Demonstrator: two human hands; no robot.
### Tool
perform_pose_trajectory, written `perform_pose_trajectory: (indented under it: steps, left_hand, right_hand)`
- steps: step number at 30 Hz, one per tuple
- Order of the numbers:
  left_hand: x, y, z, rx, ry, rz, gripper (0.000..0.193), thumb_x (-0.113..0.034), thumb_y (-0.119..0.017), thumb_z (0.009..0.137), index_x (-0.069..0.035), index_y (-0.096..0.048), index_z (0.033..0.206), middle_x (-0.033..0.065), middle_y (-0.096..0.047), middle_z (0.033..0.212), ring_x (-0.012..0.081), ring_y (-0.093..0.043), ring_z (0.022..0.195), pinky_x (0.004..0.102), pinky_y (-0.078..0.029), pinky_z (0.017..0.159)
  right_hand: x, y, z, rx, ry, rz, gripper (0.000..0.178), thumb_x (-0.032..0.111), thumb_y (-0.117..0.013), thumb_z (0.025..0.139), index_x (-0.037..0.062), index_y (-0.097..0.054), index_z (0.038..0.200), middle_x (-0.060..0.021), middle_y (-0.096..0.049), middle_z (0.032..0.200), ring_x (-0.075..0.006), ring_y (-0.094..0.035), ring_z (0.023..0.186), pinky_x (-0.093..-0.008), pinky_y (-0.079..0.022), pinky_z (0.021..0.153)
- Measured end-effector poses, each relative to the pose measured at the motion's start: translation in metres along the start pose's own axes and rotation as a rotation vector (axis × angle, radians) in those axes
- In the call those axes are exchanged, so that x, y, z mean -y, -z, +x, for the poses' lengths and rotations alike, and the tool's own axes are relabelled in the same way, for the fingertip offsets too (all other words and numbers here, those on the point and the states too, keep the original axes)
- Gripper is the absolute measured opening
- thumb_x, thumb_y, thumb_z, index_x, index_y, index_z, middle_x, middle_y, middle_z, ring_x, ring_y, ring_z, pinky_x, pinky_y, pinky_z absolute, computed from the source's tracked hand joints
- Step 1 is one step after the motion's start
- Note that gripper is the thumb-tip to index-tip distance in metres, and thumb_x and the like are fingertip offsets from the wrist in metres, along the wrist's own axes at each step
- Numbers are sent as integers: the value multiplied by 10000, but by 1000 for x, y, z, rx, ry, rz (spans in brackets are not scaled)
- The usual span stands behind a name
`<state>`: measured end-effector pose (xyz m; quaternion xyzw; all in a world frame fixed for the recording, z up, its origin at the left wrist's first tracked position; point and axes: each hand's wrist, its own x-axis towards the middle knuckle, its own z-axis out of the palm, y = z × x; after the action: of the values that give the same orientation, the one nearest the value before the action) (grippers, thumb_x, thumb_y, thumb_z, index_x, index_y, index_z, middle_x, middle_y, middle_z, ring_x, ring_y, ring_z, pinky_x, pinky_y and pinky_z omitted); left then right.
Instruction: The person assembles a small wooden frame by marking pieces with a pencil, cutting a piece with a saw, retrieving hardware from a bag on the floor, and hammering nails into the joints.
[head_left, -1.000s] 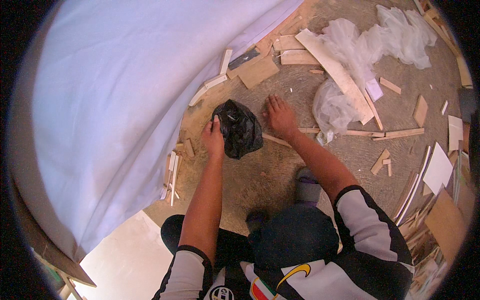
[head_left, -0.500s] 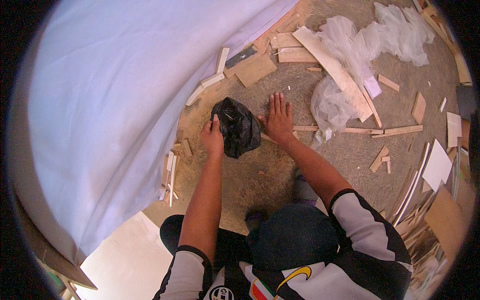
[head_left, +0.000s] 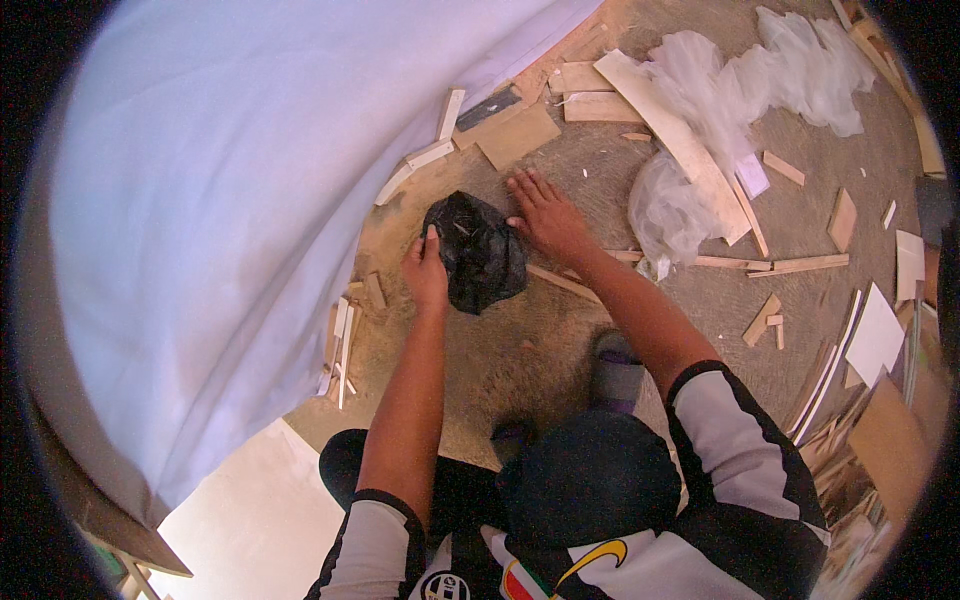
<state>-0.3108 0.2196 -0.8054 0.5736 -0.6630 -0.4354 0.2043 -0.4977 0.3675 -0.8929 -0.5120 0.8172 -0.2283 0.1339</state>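
Hands at work over a black plastic bag [head_left: 478, 250] on a sawdust-strewn floor [head_left: 540, 350]: the left hand [head_left: 427, 272] is closed on the bag's left edge, gripping the plastic, while the right hand [head_left: 543, 215] lies flat with fingers spread wide, palm down on the sawdust just beside the bag's upper right corner, touching or nearly touching it; it holds nothing. The bag sits between the two hands, crumpled and bulging, resting on the floor close to the hem of a large pale sheet [head_left: 230, 180] that fills the left of the view. Its long axis runs roughly from upper left to lower right, the narrower lower end pointing back toward the person's knees; where its mouth lies cannot be told from the crumpled folds.

Judging by the scene, the gathering looks only partly done: the bag appears to have something in it, yet loose sawdust is thick around it and offcuts lie everywhere. Small wood strips [head_left: 343, 335] sit left of the left hand, flat board pieces [head_left: 515, 135] beyond the bag, a long plank [head_left: 675, 140] across crumpled clear plastic film [head_left: 720, 110] to the right, and thin laths and white panel scraps [head_left: 875, 335] farther out on the right.
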Motion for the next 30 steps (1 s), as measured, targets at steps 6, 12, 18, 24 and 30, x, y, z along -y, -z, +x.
perform_pose_trajectory:
  steps: [6,12,18,24,30]
  left_hand:
    - [24,-4,13,-13,-72,-43,534,-365,-689,1020,-68,-414,671,-18,-331,641,120,-314,622,354,-267,577]
    - [13,-4,3,17,-20,-82,547,-384,-678,1024,-78,-388,675,-15,-315,656,129,-306,633,353,-270,590]
    - [16,-4,1,-9,-76,-29,543,-395,-662,1032,-84,-389,681,-23,-313,658,131,-313,623,355,-270,588]
    - [-3,-6,-3,6,-49,-9,520,-400,-668,1029,-69,-454,689,-24,-351,649,117,-330,623,347,-280,580]
    - [5,-1,0,-13,-54,-93,524,-398,-673,1028,-54,-483,681,-23,-383,646,111,-351,630,338,-299,577]
  right_hand:
    - [-16,-12,-4,234,116,-179,702,481,-452,1071,22,-340,1590,-191,-327,1658,-360,-267,1554,-488,-226,1269]
    - [-18,20,-75,16,-84,-118,778,527,-447,1060,22,-267,1623,-194,-232,1700,-378,-184,1582,-540,-179,1271]
    - [23,10,-98,285,-243,-256,859,577,-425,1051,-17,-205,1632,-210,-196,1709,-362,-146,1596,-576,-135,1270]
    - [24,-18,-71,-101,-183,-211,838,590,-458,1030,-17,-323,1592,-212,-315,1657,-373,-256,1554,-577,-208,1243]
    - [10,28,-31,-3,-270,-62,675,592,-558,977,28,-570,1348,-201,-610,1238,-377,-572,1150,-539,-448,965]
